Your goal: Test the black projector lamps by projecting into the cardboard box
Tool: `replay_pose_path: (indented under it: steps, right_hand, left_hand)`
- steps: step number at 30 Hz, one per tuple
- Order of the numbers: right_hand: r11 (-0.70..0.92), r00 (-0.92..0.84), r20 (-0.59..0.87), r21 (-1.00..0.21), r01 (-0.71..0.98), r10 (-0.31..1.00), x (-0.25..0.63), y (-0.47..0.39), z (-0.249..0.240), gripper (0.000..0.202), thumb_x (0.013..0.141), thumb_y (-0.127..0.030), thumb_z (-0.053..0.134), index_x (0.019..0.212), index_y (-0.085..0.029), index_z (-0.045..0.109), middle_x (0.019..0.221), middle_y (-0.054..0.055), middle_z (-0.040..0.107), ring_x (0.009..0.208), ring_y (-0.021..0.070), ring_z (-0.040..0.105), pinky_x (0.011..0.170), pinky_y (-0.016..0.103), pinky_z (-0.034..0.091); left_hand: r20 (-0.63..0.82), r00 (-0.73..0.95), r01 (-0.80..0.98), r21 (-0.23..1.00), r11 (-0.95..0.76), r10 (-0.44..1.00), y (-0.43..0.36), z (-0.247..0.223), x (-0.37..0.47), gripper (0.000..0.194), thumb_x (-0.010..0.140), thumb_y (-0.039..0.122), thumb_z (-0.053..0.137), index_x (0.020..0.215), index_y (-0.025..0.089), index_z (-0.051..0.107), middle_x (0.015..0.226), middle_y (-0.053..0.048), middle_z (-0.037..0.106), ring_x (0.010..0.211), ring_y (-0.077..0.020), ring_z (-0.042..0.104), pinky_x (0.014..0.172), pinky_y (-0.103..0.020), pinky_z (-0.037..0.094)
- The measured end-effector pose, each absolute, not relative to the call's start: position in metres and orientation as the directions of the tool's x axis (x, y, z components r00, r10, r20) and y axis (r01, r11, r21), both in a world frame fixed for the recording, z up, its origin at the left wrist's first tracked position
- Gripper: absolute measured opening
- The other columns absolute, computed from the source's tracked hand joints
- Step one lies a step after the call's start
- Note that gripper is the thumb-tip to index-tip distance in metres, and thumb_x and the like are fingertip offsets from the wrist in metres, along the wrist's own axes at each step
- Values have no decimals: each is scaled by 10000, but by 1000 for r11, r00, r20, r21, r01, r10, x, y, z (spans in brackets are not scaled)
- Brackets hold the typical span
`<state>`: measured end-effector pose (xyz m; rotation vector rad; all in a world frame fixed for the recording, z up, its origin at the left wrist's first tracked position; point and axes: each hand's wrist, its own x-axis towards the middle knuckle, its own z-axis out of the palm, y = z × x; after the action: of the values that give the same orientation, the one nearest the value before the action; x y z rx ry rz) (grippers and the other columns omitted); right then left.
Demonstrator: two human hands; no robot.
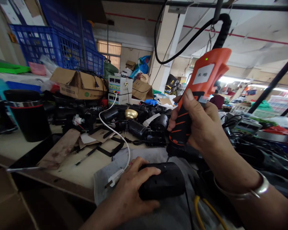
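A black cylindrical housing point(166, 180) lies on its side on a grey cloth point(102, 182) at the table's near edge. The fingers and thumb of my left hand point(132, 195) are wrapped round its left end. Upright above it, my right hand point(199, 124) grips an orange and black power screwdriver point(203, 75), which hangs from a hook and black cable. A small green light shows on the tool. Its thin tip points down at the housing's top; whether it touches cannot be made out. A white cable with a plug point(116, 177) lies beside my left hand.
Behind are several black housings point(136, 127), a gold bowl point(131, 114), a cardboard box point(80, 84) and stacked white instruments point(120, 89). A black cup point(30, 118) stands at left, near a blue crate point(60, 48). Yellow-handled pliers point(198, 207) lie at the near right; black cables are piled beyond.
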<state>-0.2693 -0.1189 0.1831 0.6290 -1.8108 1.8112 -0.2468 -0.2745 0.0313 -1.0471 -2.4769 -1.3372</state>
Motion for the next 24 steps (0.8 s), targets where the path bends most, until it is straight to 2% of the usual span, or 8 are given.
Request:
replay_pose_path:
  steps: [8, 12, 17, 20, 24]
  right_hand:
    - [4, -762, 648, -762, -648, -14, -273, -123, 184, 212, 814, -406, 605, 780, -197, 592, 481, -62, 543, 358, 108, 536, 311, 192, 416]
    - [131, -774, 633, -766, -629, -16, -267, -124, 184, 223, 792, -377, 640, 681, -199, 561, 457, -63, 551, 335, 103, 516, 312, 196, 398]
    - [257, -734, 674, -727, -637, 87, -255, -123, 183, 296, 796, -341, 624, 549, -196, 548, 432, -51, 535, 332, 130, 526, 258, 219, 387]
    - [220, -708, 691, -720, -658, 145, -251, -126, 182, 241, 770, -306, 642, 578, -194, 551, 444, -66, 514, 323, 107, 502, 276, 207, 381]
    - [192, -724, 675, -737, -648, 146, -252, -126, 182, 284, 757, -333, 662, 552, -186, 532, 416, -63, 498, 321, 94, 489, 313, 205, 378]
  left_hand:
    - [435, -734, 652, 664, 365, 521, -274, 29, -247, 692, 547, 129, 796, 1158, 316, 533, 1188, -54, 420, 1089, -293, 467, 880, -440, 461]
    - [468, -711, 684, 633, 363, 524, -273, 26, -246, 703, 556, 98, 778, 1155, 353, 514, 1199, -34, 398, 1106, -282, 457, 890, -425, 459]
    - [490, -702, 698, 621, 358, 518, -272, 28, -248, 681, 590, 78, 729, 1162, 361, 490, 1201, -25, 394, 1097, -269, 466, 904, -433, 452]
    - [475, -705, 692, 624, 363, 528, -272, 28, -248, 656, 597, 83, 711, 1161, 339, 498, 1194, -34, 403, 1088, -275, 470, 895, -438, 460]
    - [503, -680, 721, 590, 363, 534, -272, 29, -246, 648, 588, 91, 723, 1160, 316, 520, 1193, -45, 416, 1097, -287, 467, 913, -457, 447]
